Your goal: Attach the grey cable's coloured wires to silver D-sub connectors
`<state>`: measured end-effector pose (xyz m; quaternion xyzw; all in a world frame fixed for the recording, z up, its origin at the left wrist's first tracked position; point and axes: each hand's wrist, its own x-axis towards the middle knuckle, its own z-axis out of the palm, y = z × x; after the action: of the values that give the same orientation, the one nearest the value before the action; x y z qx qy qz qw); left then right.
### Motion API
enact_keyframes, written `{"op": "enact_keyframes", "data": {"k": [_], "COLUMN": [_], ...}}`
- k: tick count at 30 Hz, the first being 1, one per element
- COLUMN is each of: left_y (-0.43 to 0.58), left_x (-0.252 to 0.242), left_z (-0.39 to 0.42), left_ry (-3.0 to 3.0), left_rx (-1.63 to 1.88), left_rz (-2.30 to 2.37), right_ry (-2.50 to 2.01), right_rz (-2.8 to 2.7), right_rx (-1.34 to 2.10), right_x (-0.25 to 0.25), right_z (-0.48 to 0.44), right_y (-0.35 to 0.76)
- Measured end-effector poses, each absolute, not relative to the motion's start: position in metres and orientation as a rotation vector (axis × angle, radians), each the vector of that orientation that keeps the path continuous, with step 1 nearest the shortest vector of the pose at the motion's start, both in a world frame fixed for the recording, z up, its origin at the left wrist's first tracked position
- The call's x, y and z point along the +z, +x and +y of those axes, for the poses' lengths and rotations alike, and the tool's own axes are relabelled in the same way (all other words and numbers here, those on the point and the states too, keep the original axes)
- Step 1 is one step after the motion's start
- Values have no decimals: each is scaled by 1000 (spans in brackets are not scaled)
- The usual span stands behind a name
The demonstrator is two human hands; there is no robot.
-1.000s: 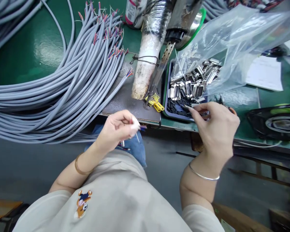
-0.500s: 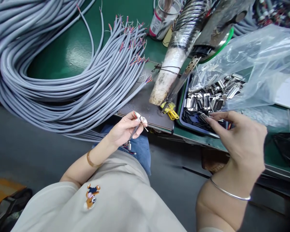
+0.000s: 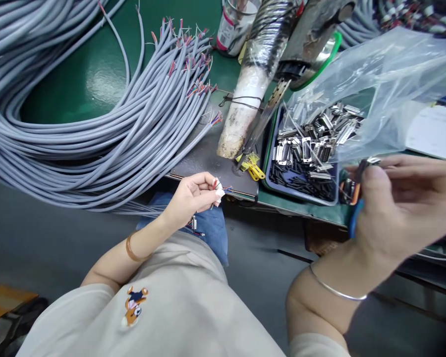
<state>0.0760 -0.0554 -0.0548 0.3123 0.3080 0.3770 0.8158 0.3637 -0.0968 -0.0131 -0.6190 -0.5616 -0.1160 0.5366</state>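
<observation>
My left hand [image 3: 196, 196], over my lap in front of the table edge, is closed in a pinch on the stripped end of a cable. Thin coloured wires [image 3: 226, 189] stick out past its fingertips, which have white wrapping on them. My right hand [image 3: 397, 213] is right of the parts bin and grips a metal-shelled connector [image 3: 367, 162] between thumb and fingers. Close by that hand show a dark item with orange parts [image 3: 351, 191] and a blue curved piece, partly hidden. The parts bin [image 3: 301, 196] contains many loose metal connectors [image 3: 308, 148] and short black tubes [image 3: 292, 178].
Grey cables [image 3: 134, 129] with stripped ends cover the left of the table. A wrapped duct [image 3: 241, 109] and a metal-tipped tool [image 3: 262, 116] slant down at centre. Yellow clips [image 3: 254, 168] lie beside the bin. A clear plastic bag [image 3: 386, 89] drapes behind it.
My right hand has lifted out of the bin and moved right with a connector. My left hand has turned slightly, and the coloured wires now point right. The view has shifted a little.
</observation>
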Motion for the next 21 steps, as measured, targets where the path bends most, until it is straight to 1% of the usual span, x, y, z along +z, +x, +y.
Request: {"op": "enact_keyframes", "data": {"k": [2, 4, 7, 13, 21], "left_y": [79, 81, 82, 82, 84], "left_x": [-54, -54, -53, -55, -65], "left_z": [-55, -54, -55, -60, -61], "left_ry": [705, 749, 827, 997, 1060], "left_rx": [820, 843, 858, 867, 1024], "left_rz": [664, 665, 660, 649, 570], "right_ry": [-1282, -1263, -1327, -1246, -1220], "right_rz": [-1224, -1185, -1107, -1022, -985], "right_rx": [-15, 252, 535, 733, 811], "right_x": [-2, 1, -13, -52, -55], "right_z": [-110, -122, -127, -109, -109], "right_y": [333, 301, 265, 238, 231]}}
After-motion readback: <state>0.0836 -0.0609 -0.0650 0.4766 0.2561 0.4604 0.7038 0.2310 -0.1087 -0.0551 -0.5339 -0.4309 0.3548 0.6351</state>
